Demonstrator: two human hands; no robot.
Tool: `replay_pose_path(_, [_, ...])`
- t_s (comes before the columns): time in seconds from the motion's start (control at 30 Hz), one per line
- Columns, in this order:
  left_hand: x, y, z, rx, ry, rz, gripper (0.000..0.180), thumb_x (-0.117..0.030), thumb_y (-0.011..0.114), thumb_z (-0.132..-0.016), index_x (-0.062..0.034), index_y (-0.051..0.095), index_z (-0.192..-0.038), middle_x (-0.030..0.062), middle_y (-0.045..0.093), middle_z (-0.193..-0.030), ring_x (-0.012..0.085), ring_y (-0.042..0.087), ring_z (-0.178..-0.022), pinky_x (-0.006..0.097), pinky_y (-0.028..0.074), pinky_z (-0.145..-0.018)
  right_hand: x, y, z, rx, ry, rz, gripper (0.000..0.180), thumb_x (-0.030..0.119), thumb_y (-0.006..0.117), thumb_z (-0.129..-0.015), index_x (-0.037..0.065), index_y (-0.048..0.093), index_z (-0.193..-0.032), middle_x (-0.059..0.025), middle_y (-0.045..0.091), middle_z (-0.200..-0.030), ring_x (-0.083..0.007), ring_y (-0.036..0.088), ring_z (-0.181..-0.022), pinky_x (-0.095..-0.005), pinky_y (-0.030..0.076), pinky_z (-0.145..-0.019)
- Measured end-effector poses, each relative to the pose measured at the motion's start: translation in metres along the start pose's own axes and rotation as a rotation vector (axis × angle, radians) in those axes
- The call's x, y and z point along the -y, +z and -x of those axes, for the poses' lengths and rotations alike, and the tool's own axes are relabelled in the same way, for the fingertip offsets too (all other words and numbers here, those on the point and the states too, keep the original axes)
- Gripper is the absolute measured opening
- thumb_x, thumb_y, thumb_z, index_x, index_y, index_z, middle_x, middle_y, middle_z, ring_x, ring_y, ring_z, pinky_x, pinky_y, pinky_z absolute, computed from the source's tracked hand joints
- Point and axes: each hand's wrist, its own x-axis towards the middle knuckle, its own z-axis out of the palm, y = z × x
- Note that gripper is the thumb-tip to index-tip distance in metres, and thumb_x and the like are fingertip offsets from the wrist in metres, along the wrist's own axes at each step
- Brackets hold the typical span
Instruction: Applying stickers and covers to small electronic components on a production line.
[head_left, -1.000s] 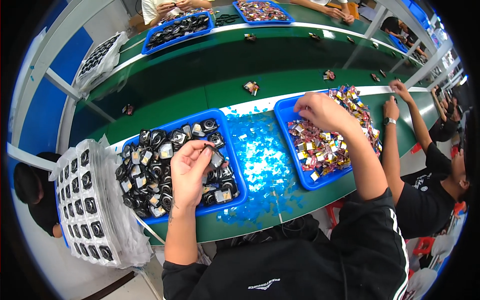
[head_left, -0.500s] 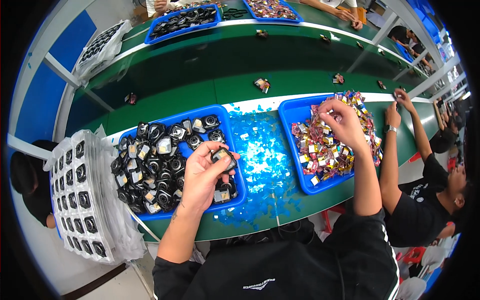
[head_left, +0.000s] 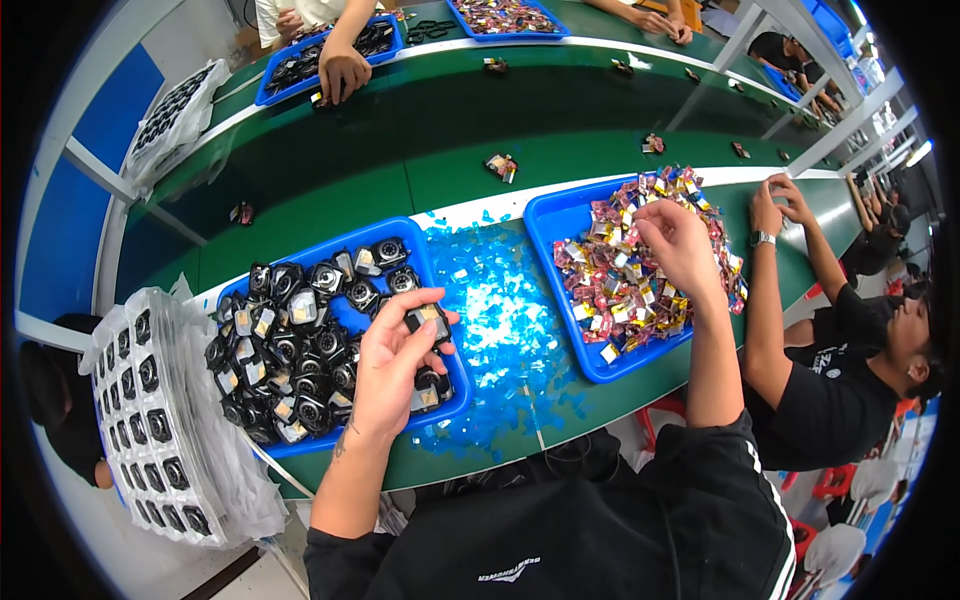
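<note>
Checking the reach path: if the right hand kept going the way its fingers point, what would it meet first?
Probably the pile of small foil-wrapped parts in the right blue tray; the right hand hovers close over them, though depth is unclear.

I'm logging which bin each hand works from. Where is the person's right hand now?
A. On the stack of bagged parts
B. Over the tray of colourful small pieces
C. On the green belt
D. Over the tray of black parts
B: the right hand is over the right tray of colourful pieces.

Black short-sleeved shirt, probably white-striped
</note>
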Motion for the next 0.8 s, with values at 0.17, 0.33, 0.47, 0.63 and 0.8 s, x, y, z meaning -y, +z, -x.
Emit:
replay_pose_path(0.17, [0.000,0.000,0.001,-0.012,0.023,-0.010,0.024,-0.010,0.055,-0.097,-0.0028,0.061,-0.119,0.0095,0.066,-0.107,0.0101,0.061,-0.083,0.021,0.049,-0.064,-0.002,-0.011,0.008,0.048,0.003,-0.192,0.016,0.006,0.059,-0.092,-0.002,0.064,-0.105,0.0014,0.061,-0.076,-0.0055,0.056,-0.070,-0.0236,0.046,-0.066])
replay_pose_path(0.33, [0.005,0.000,0.003,0.035,0.136,-0.124,0.023,0.002,0.062,-0.090,-0.0001,0.066,-0.112,0.0079,0.063,-0.108,0.0088,0.060,-0.083,0.019,0.050,-0.068,0.002,0.000,0.014,0.204,0.133,-0.610,0.013,0.006,0.061,-0.091,0.000,0.064,-0.102,0.0029,0.063,-0.081,-0.0017,0.054,-0.071,-0.0187,0.043,-0.064])
replay_pose_path(0.47, [0.014,0.011,0.008,-0.019,0.340,-0.480,0.036,0.000,0.077,-0.076,-0.0073,0.071,-0.110,0.0070,0.055,-0.112,0.0092,0.056,-0.082,0.022,0.050,-0.069,0.039,0.034,0.043,0.185,0.193,-0.799,0.011,0.008,0.064,-0.090,0.001,0.065,-0.099,0.0011,0.065,-0.079,-0.0041,0.055,-0.067,-0.0187,0.042,-0.062])
replay_pose_path(0.63, [0.014,0.027,0.013,0.069,0.747,-0.800,0.044,-0.009,0.084,-0.071,-0.0135,0.073,-0.112,0.0087,0.056,-0.106,0.0195,0.061,-0.089,0.030,0.053,-0.074,0.093,0.069,0.085,0.427,0.260,-1.202,0.011,0.006,0.061,-0.093,0.001,0.064,-0.102,-0.0030,0.068,-0.083,-0.0070,0.061,-0.073,-0.0210,0.048,-0.065])
replay_pose_path(0.8, [0.018,0.022,0.013,-0.013,0.821,-0.740,0.037,-0.014,0.086,-0.067,-0.0150,0.076,-0.103,0.0059,0.059,-0.097,0.0196,0.061,-0.087,0.031,0.052,-0.068,0.102,0.094,0.093,0.509,0.332,-1.261,0.010,0.007,0.062,-0.093,0.001,0.064,-0.102,-0.0030,0.068,-0.084,-0.0061,0.061,-0.073,-0.0206,0.048,-0.067])
